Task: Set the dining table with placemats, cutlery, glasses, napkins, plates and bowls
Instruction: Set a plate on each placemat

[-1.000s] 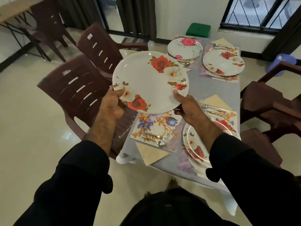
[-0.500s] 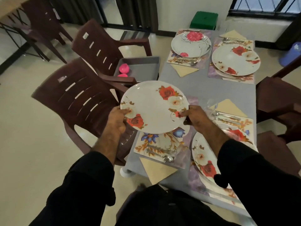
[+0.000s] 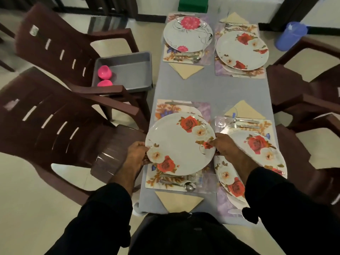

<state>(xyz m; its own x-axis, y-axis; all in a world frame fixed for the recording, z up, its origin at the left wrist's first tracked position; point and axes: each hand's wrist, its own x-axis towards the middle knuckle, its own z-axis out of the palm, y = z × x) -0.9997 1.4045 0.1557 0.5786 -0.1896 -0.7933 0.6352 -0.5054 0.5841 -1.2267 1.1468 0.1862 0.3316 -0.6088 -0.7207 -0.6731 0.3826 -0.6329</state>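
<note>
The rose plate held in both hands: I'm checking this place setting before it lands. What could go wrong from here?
1. The rose plate could come down on the fork and spoon at the placemat's near edge and sit tilted.
2. The right hand could brush the clear glass just beyond it.

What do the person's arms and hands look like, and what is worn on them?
Both arms wear long black sleeves that end at the forearm. The left hand and right hand are bare: no gloves, rings or watch are visible.
</note>
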